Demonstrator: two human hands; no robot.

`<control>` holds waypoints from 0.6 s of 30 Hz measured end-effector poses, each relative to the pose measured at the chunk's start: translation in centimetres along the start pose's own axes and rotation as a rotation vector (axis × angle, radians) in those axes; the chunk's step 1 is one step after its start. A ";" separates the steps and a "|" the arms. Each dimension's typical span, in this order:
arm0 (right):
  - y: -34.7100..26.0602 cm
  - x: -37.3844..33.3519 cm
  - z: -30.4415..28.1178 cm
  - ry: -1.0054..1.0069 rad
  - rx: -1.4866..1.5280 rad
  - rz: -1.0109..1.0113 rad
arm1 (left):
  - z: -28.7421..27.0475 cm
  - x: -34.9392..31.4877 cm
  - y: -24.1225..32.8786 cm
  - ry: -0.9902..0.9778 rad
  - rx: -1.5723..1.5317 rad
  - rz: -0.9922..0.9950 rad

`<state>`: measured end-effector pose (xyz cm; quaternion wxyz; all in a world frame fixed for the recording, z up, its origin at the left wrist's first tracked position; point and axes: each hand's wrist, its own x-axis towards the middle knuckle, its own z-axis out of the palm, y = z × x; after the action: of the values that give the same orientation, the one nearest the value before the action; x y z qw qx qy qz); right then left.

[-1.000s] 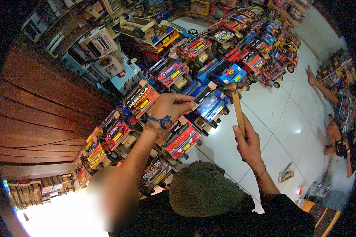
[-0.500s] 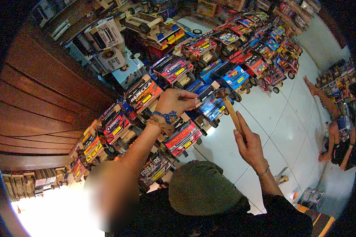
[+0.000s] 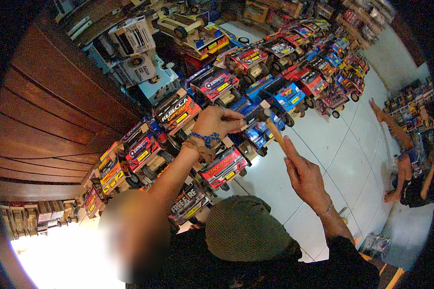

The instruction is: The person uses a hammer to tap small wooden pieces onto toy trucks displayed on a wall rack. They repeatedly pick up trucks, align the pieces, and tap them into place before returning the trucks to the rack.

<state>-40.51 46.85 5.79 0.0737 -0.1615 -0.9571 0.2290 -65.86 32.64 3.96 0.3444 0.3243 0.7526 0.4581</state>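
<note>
My left hand (image 3: 220, 122) reaches over the toy trucks, thumb and fingertips pinched together at the edge of a blue toy truck (image 3: 265, 131). Whatever sits between those fingertips is too small to make out. In my right hand (image 3: 305, 177) is a hammer (image 3: 278, 137), gripped by its wooden handle. The hammer's head is blurred and hangs above the blue truck, close to my left fingertips. Just below my left hand stands a red toy truck (image 3: 224, 167) with black wheels.
Rows of colourful wooden toy trucks (image 3: 178, 113) run from lower left to upper right. White floor tiles (image 3: 342, 144) lie to the right. Brown wooden panelling (image 3: 53, 120) rises at left. Another person's leg (image 3: 393, 124) shows at far right. A knitted cap (image 3: 250, 231) is low between my arms.
The hammer has turned and its head has shifted slightly up and left. My right hand has moved a little, while my left hand keeps its pinch at the same truck.
</note>
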 end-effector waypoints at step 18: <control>1.0 -0.1 0.7 0.076 -0.186 -0.136 | 0.4 0.4 -0.9 0.058 -0.097 0.038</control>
<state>-40.28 47.31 4.67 0.1100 -0.1107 -0.9795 0.1273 -65.91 32.83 2.87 0.3289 0.3079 0.7330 0.5096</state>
